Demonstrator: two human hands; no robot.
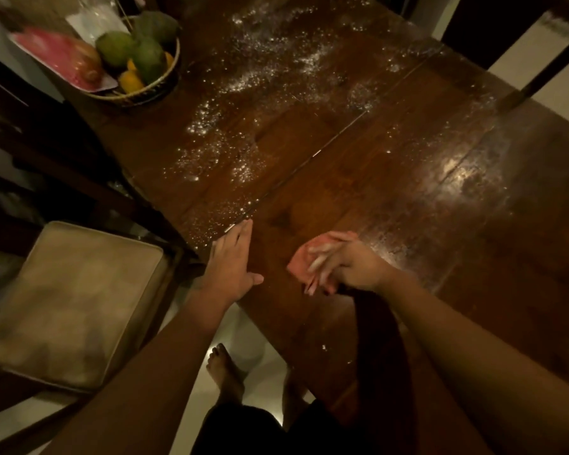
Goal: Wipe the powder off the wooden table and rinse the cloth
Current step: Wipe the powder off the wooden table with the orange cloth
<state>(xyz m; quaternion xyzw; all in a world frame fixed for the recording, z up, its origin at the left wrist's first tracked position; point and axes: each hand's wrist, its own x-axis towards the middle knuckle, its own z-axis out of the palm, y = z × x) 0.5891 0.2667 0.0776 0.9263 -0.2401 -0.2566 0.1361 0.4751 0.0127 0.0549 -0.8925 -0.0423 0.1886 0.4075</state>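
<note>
White powder (243,93) lies scattered in a long band across the dark wooden table (391,192), from the far middle down toward the near left edge. My right hand (352,267) presses a pink cloth (312,257) onto the table near the front edge; hand and cloth are blurred. My left hand (230,257) rests flat on the table's near left corner, fingers straight and together, holding nothing. A thin smeared film of powder (467,178) shows on the right half of the table.
A woven basket of green and yellow fruit (138,57) stands at the table's far left, with a pink packet (56,54) beside it. A chair with a tan cushion (76,303) stands left of the table. Another chair (523,44) is at the far right. My bare foot (224,372) is on the pale floor.
</note>
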